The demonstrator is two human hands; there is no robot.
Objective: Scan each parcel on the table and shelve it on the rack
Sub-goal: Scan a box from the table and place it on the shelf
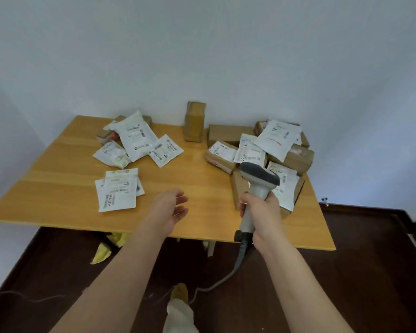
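We saw the right hand grasping a grey scanner by its handle, fingers wrapped round it, the head raised over the near right part of the wooden bench. Its cable ran down from the handle to the dark floor. The left hand hung over the bench's near middle, palm turned inward, fingers released and holding nothing.

The parcels lay in groups. Two flat white bags overlapped near the front left, just beside the left hand. Further back on the left, more white bags were heaped over small brown boxes. One brown box stood upright at the back middle, against the wall. On the right was a pile of brown boxes and white labelled bags, and the scanner's head overlapped the near edge of that pile in our view. We could not tell whether it touched any parcel.
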